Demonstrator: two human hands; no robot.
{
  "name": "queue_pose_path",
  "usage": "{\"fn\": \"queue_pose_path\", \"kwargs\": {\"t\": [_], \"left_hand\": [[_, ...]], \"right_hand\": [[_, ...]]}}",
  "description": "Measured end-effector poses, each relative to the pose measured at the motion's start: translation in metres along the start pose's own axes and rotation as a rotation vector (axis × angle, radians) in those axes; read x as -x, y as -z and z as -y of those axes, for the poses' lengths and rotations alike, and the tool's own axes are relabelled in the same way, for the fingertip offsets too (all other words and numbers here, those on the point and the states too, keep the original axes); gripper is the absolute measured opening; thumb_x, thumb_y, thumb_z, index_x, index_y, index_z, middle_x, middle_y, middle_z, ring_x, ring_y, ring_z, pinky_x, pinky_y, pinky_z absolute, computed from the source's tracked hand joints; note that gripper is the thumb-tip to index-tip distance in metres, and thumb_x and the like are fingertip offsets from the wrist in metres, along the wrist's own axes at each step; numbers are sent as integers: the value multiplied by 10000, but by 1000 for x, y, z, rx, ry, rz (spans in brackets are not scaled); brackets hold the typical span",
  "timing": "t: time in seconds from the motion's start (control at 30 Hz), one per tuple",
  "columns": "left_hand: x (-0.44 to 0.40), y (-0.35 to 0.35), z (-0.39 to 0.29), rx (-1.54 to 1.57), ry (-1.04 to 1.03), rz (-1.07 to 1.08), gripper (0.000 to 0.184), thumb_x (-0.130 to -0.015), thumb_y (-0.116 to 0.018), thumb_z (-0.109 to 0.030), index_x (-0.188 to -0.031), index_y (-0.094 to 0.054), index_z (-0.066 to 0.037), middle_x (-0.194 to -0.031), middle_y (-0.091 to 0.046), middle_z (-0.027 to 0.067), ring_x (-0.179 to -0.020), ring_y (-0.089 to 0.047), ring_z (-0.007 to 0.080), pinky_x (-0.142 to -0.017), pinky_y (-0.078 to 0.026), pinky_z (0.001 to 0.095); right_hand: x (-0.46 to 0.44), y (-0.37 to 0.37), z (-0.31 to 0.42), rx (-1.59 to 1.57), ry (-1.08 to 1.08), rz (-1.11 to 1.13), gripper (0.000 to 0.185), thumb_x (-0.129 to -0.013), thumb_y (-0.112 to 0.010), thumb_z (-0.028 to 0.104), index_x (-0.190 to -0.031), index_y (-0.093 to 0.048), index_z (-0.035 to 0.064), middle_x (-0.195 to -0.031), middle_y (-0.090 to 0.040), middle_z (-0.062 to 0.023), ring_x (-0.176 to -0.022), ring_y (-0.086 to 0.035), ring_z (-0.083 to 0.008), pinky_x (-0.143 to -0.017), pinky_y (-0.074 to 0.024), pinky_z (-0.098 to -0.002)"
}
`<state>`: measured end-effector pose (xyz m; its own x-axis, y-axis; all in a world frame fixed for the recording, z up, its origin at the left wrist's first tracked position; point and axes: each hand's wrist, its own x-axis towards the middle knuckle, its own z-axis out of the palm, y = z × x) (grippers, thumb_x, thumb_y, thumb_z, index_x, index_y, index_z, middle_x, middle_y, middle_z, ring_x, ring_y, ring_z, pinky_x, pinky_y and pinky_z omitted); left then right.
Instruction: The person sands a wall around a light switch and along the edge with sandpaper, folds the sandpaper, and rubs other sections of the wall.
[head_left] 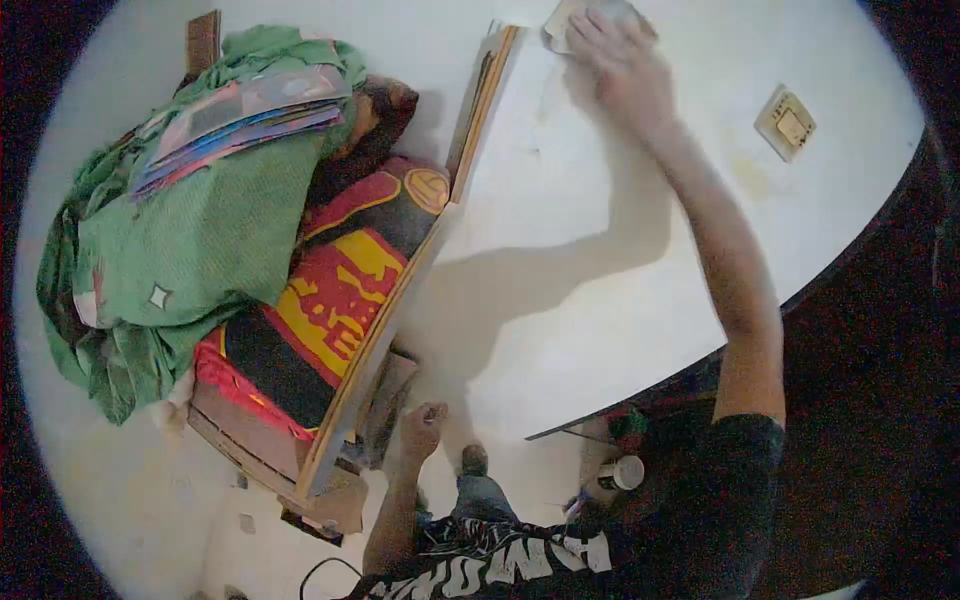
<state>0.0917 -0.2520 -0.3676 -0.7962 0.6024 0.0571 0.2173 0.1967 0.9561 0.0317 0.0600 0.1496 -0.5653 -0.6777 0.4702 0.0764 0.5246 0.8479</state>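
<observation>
At the top of the view, my right hand [610, 45] presses a pale beige sheet [640, 22], which looks like sandpaper, flat against the white wall [560, 200]. The fingers lie over the sheet and hide part of it. Marks and faint yellowish patches show on the wall around it. Low in the view, my left hand [427, 422] hangs beside my body with its fingers curled, and nothing shows in it.
A switch plate [790, 122] sits on the wall at right. Left of a wooden board edge [400, 280] lie a red, black and yellow cloth [340, 300], a green cloth [210, 230] and a stack of booklets [240, 115]. A container [627, 472] stands below.
</observation>
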Motion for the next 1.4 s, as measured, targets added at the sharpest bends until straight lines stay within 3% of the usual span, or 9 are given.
{"fn": "queue_pose_path", "kwargs": {"t": [0.07, 0.27, 0.5, 0.6, 0.83, 0.93, 1.07, 1.13, 1.4], "left_hand": [[1, -3, 5, -71, -17, -7, 265, -875, -615, -297, -909, -690, -45, -863, -684, 163, -789, -661, 290, -744, -521, 388], [14, 39, -59, -123, 29, 77, 238, -885, -594, -266, -987, -664, -62, -955, -664, 194, -839, -665, 301, -735, -523, 385], [25, 5, 57, -392, -258, 10, 277, -892, -595, -295, -1037, -665, -69, -980, -665, 166, -875, -651, 297, -740, -519, 379], [42, 18, -1, -304, -103, -23, 280, -879, -617, -320, -1038, -669, -95, -977, -665, 146, -883, -644, 279, -732, -514, 387], [47, 16, 42, -434, -101, -156, 300, -886, -607, -366, -998, -692, -100, -1014, -653, 172, -937, -627, 331, -813, -488, 371], [44, 1, 120, 982, 155, 16, 319, -907, -577, -350, -1017, -669, -65, -1008, -662, 174, -937, -627, 324, -825, -482, 368], [52, 20, 77, 118, 91, -31, 301, -915, -555, -294, -1004, -661, -27, -985, -671, 159, -884, -642, 254, -789, -504, 348], [82, 39, 51, -320, 78, -82, 292, -918, -544, -265, -998, -657, -8, -973, -676, 151, -858, -650, 219, -771, -515, 338], [208, 61, 3, -164, 117, -257, 317, -868, -620, -323, -933, -696, -22, -817, -694, 129, -745, -673, 202, -679, -522, 341]], "right_hand": [[19, -5, 63, -119, -357, 177, 497, -872, -523, 173, -1349, -419, 85, -1363, -477, -143, -1191, -488, -390, -934, -455, -520], [21, 1, 75, -535, -111, 587, 449, -900, -515, 187, -1322, -441, 55, -1312, -503, -158, -1224, -461, -384, -1069, -329, -510], [13, -2, 75, 273, -281, 313, 435, -862, -548, 118, -1295, -500, 129, -1374, -475, -73, -1260, -458, -226, -993, -444, -361], [94, -30, 152, -375, 28, 420, 462, -908, -475, 142, -1361, -396, 96, -1382, -464, -59, -1262, -446, -232, -1027, -422, -363], [-60, 41, -27, -123, -262, 444, 424, -890, -490, 138, -1314, -481, 142, -1335, -485, -118, -1258, -449, -238, -1029, -384, -328], [-78, 45, -30, -15, -504, 477, 500, -832, -560, 153, -1318, -443, 147, -1299, -493, -145, -1190, -486, -313, -853, -472, -401], [23, -1, 101, -145, -389, 39, 551, -821, -561, 106, -1349, -406, 86, -1293, -473, -191, -1207, -450, -378, -928, -466, -506], [118, -48, 223, -484, -491, 438, 482, -926, -443, 178, -1396, -376, 97, -1380, -424, -180, -1272, -396, -383, -1054, -328, -532], [238, 170, 625, -1473, -818, 788, 371, -942, -441, 211, -1284, -470, 71, -1277, -509, -142, -1145, -479, -321, -966, -379, -482]]}}
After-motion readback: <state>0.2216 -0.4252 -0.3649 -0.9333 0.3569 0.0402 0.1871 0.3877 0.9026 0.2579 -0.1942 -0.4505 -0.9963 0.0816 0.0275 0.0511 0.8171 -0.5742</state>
